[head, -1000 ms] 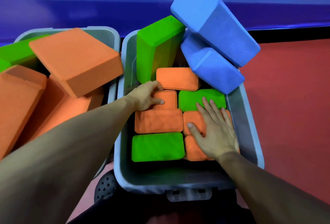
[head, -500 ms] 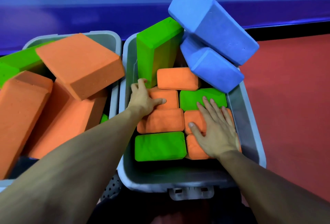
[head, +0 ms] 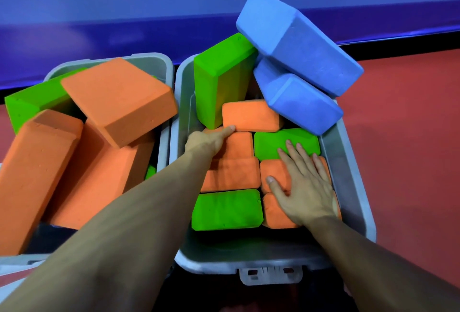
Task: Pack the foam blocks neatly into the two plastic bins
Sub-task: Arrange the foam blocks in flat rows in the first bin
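Foam blocks point(head: 230, 174) packed upright, right bin point(head: 348, 187)

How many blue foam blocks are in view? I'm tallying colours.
2. The upper blue block lies tilted across the right bin's far right corner; the lower blue block leans beneath it, over the rim. Others may be hidden underneath.

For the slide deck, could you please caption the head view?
Right hand flat on packed orange blocks in the right bin; left hand reaches the far orange block.
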`<state>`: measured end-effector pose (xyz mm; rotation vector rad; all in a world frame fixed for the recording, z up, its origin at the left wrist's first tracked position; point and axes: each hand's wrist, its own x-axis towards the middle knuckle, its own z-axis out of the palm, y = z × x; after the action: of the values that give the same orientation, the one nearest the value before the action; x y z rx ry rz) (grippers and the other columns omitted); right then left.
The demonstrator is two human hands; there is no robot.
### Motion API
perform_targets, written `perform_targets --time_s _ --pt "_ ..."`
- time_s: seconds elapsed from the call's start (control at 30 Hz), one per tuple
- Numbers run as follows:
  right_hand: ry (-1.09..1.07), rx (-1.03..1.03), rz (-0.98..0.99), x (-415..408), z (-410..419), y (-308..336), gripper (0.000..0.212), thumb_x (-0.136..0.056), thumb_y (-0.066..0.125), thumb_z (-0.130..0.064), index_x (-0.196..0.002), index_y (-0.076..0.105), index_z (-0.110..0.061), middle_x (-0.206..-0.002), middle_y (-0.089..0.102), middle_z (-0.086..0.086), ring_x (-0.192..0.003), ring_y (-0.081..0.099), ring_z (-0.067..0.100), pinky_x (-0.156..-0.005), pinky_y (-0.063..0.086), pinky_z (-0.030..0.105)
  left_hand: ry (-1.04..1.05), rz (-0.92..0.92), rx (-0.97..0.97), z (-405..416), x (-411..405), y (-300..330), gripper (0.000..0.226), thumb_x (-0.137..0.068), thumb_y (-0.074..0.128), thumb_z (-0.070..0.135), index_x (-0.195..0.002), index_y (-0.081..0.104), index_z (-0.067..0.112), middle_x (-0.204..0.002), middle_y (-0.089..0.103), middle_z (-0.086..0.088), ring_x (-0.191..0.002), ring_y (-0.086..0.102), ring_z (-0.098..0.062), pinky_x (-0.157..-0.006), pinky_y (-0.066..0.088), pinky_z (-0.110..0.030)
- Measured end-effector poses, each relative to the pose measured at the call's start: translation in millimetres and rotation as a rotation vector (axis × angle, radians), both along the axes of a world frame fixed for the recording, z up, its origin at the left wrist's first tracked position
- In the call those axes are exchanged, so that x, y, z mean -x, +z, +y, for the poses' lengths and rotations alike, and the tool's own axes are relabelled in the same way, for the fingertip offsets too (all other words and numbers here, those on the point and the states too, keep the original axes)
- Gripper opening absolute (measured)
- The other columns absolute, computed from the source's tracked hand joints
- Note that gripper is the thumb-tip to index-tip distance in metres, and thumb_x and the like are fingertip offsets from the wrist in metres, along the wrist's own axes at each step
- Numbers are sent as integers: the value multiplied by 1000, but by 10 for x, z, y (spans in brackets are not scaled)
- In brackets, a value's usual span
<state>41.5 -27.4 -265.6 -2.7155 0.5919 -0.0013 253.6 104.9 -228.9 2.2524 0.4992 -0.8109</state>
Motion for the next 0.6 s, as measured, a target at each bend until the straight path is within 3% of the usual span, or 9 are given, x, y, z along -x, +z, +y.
perform_targets --time_s 0.13,0.23,0.3,0.37,0.43,0.53,0.6 --pt "-4 2 5 0 5 8 74 -96 32 -64 -160 24 -28 -170 4 -11 -155 -4 5 -127 4 41 63 21 59 111 -1 50 104 -66 82 66 -139 48 1 -137 54 -13 -117 55 -35 -92 49 -42" --pt "-2 12 16 -6 4 3 75 -96 29 -65 -160 23 -28 -170 4 -11 -155 -5 6 -127 3 41 107 131 184 117 -12 138 78 -78 80 54 -135 51 10 -128 54 -6 -96 53 -27 -75 43 -39" --pt "-2 17 25 -6 8 3 75 -96 28 -65 -161 22 -29 -170 2 -11 -155 -6 5 -127 2 41 78 207 190 141 -18 192 67 -81 74 59 -125 52 13 -126 53 -3 -101 52 -26 -83 43 -40" --pt "-3 19 27 -6 8 0 75 -96 27 -65 -161 21 -29 -169 1 -12 -155 -7 5 -127 2 40 68 285 177 167 -70 158 77 -79 68 69 -131 54 15 -129 56 -3 -111 57 -28 -97 48 -45" --pt "2 21 27 -7 7 -2 74 -96 27 -65 -161 20 -30 -170 1 -12 -155 -7 5 -127 2 40 91 332 161 184 -144 64 75 -82 60 73 -134 54 20 -127 60 -7 -111 62 -30 -100 49 -50" --pt "-1 21 24 -4 7 -4 74 -96 28 -65 -161 21 -29 -170 1 -11 -155 -7 5 -127 2 41 137 378 114 114 -108 168 73 -88 52 73 -136 46 18 -134 53 -7 -121 54 -33 -106 40 -50" --pt "-3 17 18 -1 10 -5 74 -96 29 -65 -161 22 -29 -170 2 -11 -155 -6 5 -127 3 41 141 353 88 69 -91 149 76 -93 46 70 -148 36 18 -148 43 -10 -134 43 -33 -109 32 -47"
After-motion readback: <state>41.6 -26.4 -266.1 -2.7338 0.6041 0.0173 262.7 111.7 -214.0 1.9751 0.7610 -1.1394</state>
